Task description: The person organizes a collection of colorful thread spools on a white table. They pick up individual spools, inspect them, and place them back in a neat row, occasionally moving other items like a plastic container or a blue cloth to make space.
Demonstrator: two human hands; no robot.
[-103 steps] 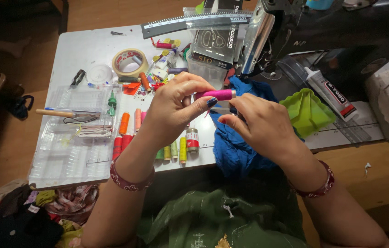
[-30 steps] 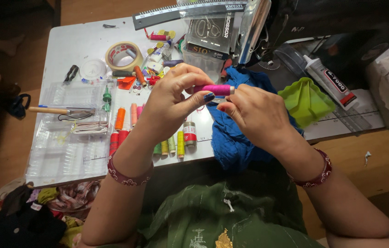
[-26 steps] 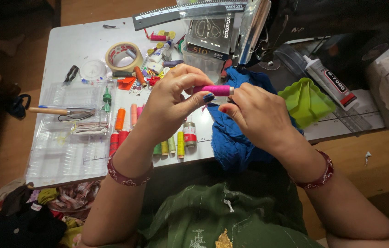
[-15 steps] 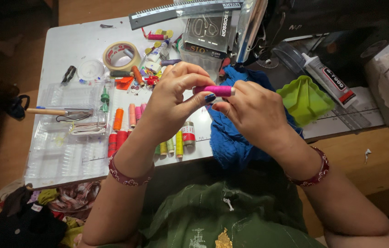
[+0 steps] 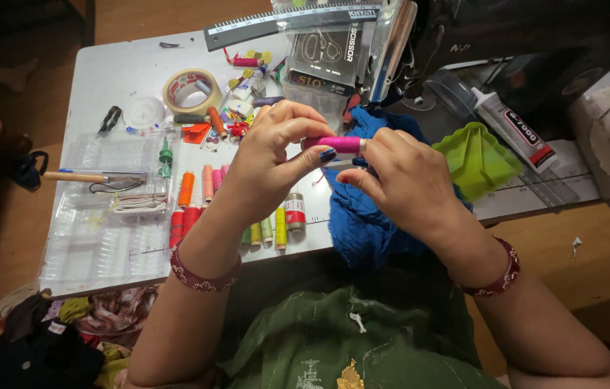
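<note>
My left hand [image 5: 276, 162] grips a pink thread spool [image 5: 339, 144] between thumb and fingers, held above the white table [image 5: 125, 72]. My right hand [image 5: 406, 180] meets it from the right, its fingertips pinched at the spool's end. Whether a thread runs between them is too fine to tell. Blue fabric [image 5: 362, 216] lies bunched under both hands and hangs over the table's front edge. Rows of coloured thread spools [image 5: 204, 194] lie on the table just left of my left wrist.
A clear plastic tray [image 5: 103, 216] holds a wooden-handled tool and small bits at the left. A tape roll [image 5: 188, 88], a curved ruler [image 5: 283, 21], a green plastic holder [image 5: 479, 160], a glue tube [image 5: 515, 133] and a dark sewing machine [image 5: 521, 36] fill the back. Cloth scraps [image 5: 46, 331] lie on the floor.
Both hands have stayed together on the pink spool, with only small finger shifts. The view has drifted slightly.
</note>
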